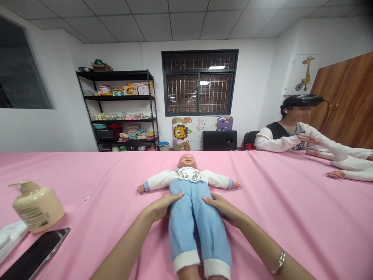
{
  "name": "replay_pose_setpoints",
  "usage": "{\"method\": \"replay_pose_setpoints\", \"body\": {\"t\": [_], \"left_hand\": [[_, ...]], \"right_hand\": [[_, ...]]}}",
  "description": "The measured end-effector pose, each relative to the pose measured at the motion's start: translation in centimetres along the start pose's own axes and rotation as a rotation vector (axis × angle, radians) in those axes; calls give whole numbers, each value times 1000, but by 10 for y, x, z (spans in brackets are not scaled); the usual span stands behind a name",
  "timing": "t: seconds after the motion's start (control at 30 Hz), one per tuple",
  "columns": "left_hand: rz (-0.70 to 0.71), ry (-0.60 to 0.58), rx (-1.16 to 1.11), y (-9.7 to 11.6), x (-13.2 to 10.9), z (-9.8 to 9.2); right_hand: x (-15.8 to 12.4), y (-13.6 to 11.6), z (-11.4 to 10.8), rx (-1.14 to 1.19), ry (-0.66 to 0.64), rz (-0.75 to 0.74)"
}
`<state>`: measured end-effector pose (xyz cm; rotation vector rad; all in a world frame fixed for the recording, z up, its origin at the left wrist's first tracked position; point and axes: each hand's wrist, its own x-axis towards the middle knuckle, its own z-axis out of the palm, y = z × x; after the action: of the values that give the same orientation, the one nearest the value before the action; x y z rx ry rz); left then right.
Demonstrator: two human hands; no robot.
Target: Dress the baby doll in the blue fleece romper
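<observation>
A baby doll (190,210) lies on its back on the pink tablecloth, its head at the far side and its arms spread wide. It wears light-blue fleece trousers with white cuffs and a white-sleeved top with an elephant face on the chest. My left hand (163,206) grips the outer side of one thigh, thumb on top of the fabric. On the opposite thigh, my right hand (224,208) holds in the same way. The fingers of both hands are mostly hidden beside and under the doll's legs.
At the left stand a beige pump bottle (39,206), a black phone (36,252) and a white object (10,237). Across the table on the right sits a person (287,132) with another doll (346,161). Behind are a black shelf rack (116,97) and a black chair (220,140).
</observation>
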<state>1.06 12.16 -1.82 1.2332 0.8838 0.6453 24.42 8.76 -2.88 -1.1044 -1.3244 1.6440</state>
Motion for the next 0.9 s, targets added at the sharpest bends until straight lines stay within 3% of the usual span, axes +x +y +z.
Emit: {"method": "replay_pose_setpoints", "body": {"t": [0.07,0.17,0.3,0.37,0.43,0.5,0.53,0.6,0.67,0.77,0.9], "left_hand": [[-20,-73,-33,1,0,-5],[-29,-55,31,5,-3,-13],[-48,-64,96,10,-10,-17],[-48,-74,133,11,-11,-22],[-61,34,200,9,-8,-32],[-35,256,238,4,1,-48],[6,370,227,0,7,-55],[117,515,179,-9,21,-65],[250,510,181,-17,32,-67],[408,392,259,-27,43,-59],[413,425,362,-37,50,-55]], "right_hand": [[0,1,0,104,-59,5],[1,2,-2,134,-34,23],[0,0,-8,-35,-12,29],[3,1,-14,-184,66,16],[11,7,-22,-309,256,-29],[22,16,-30,-353,432,-90],[28,21,-32,-343,474,-131],[37,28,-35,-308,420,-243],[44,31,-35,-249,304,-338],[50,31,-40,-122,245,-281],[55,27,-54,-272,527,-296]]}}
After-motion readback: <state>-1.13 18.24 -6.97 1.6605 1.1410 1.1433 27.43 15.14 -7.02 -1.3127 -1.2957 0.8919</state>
